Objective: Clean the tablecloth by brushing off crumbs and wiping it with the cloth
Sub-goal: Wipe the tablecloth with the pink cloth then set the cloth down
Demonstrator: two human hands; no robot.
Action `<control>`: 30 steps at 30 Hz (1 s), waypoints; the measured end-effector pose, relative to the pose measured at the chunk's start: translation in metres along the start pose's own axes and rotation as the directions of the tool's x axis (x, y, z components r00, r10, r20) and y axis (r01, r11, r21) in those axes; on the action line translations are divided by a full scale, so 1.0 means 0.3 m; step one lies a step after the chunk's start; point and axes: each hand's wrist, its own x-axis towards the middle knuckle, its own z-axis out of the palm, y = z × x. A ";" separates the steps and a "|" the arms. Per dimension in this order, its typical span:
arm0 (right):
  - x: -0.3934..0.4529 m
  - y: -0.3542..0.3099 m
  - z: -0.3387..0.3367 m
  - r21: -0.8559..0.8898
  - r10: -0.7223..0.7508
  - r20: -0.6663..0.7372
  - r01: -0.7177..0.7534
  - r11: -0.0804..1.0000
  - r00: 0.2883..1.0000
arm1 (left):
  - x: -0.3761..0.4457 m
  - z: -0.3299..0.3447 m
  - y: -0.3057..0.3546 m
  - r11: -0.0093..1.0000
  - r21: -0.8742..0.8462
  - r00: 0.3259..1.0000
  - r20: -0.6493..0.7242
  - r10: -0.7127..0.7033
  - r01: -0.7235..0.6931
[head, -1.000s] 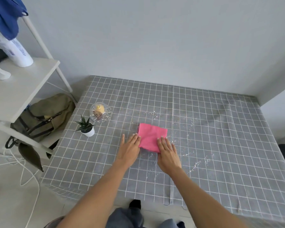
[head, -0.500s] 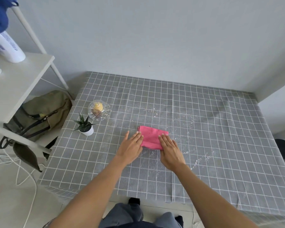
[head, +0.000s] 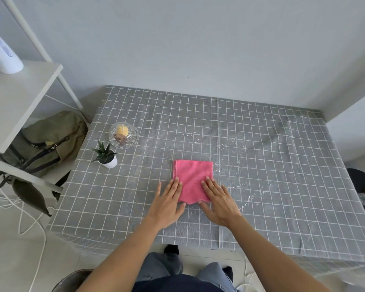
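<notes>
A folded pink microfibre cloth (head: pixel 191 179) lies flat near the middle of the grey tablecloth with a white grid pattern (head: pixel 282 165). The left hand (head: pixel 168 202) rests with straight, close-set fingers on the cloth's edge at 8 o'clock; the right hand (head: pixel 218 200) lies flat, fingers extended, over its corner at 5 o'clock. Neither grips it. Scattered white crumbs (head: pixel 253 196) speckle the tablecloth from 12 to 4 o'clock of the cloth, probably finer bits too, hard to tell. At 10 o'clock stand a small green succulent in a white pot (head: pixel 105 155) and a cut-glass bowl holding something yellow (head: pixel 124 134). Beyond the table at 9 o'clock, an olive canvas backpack (head: pixel 44 140) sits under a white shelf (head: pixel 19 98).
</notes>
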 end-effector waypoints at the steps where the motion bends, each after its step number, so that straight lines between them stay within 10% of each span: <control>1: -0.003 -0.003 -0.007 0.004 0.000 -0.006 0.000 1.000 1.000 | -0.007 0.003 -0.011 0.999 -0.038 1.000 -0.010 0.011 -0.011; 15: 0.238 -0.187 -0.032 0.111 0.137 -0.161 -0.120 0.987 0.977 | 0.134 -0.047 -0.310 0.957 -0.159 0.949 -0.166 -0.269 0.244; 30: 0.286 -0.210 0.082 0.037 0.210 -0.231 -0.208 0.978 0.950 | 0.103 0.019 -0.395 0.963 -0.149 0.940 -0.227 -0.254 0.224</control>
